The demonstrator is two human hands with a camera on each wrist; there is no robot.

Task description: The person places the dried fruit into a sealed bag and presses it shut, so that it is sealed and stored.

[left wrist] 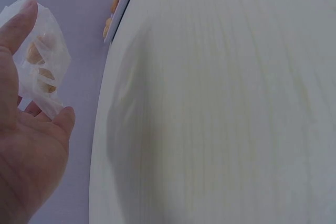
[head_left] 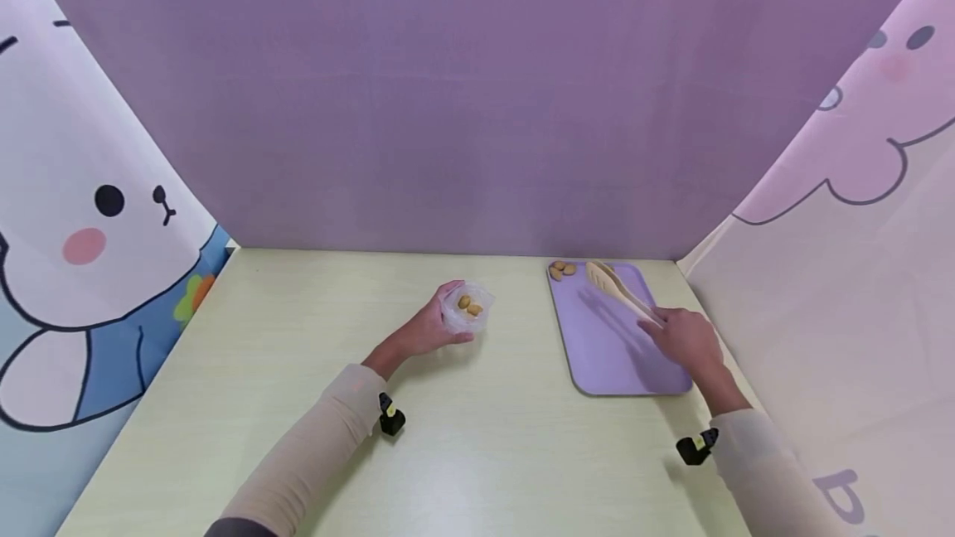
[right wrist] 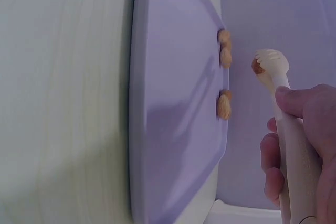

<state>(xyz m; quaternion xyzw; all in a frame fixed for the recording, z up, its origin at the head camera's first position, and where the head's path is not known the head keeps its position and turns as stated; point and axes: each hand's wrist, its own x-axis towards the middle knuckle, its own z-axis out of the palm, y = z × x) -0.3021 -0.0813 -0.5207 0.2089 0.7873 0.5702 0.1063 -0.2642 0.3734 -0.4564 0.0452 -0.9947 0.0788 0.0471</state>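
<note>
In the head view my left hand [head_left: 433, 326] holds a small translucent plastic bag [head_left: 485, 305] above the table. Two tan nuts [head_left: 470, 305] show inside it; the left wrist view has the thumb on one side of the bag [left wrist: 58, 40] and fingers on the other. My right hand [head_left: 686, 340] grips cream-coloured tongs [head_left: 627, 295] over the lilac tray [head_left: 597, 355]. Between the slotted tong tips a brown nut [right wrist: 258, 67] is pinched, raised off the tray. Several more nuts [head_left: 561, 270] lie along the tray's far edge.
The pale wooden table [head_left: 462, 471] meets a purple wall [head_left: 462, 106] at the back. Printed cartoon panels stand at the left [head_left: 134, 272] and right [head_left: 858, 272], the right one close to my right forearm.
</note>
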